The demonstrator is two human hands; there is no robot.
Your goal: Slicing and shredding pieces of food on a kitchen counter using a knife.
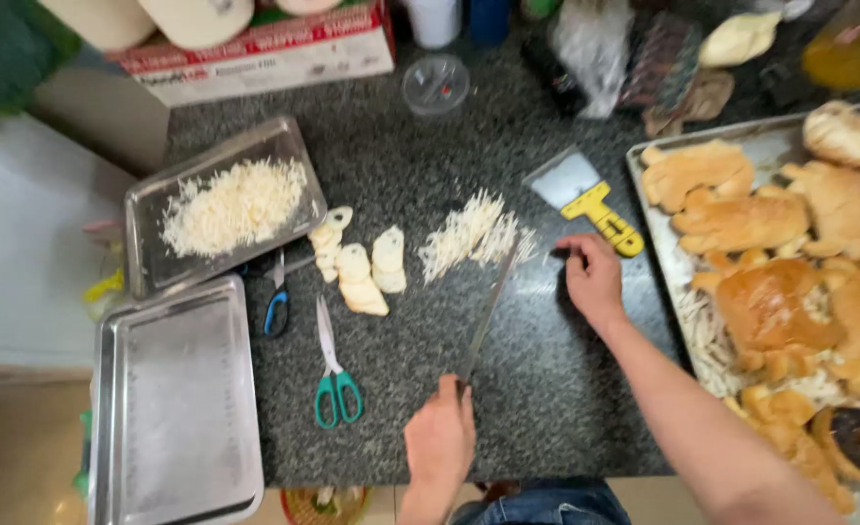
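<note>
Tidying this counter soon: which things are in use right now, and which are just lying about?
In use: knife in left hand; shredded pile; right hand beside it; sliced pieces; tray of shreds.
Lying about: green scissors; yellow scraper; empty tray; pastry tray.

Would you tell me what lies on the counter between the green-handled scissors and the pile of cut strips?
In the head view, sliced pale dough pieces lie between the green-handled scissors and the pile of cut strips.
</note>
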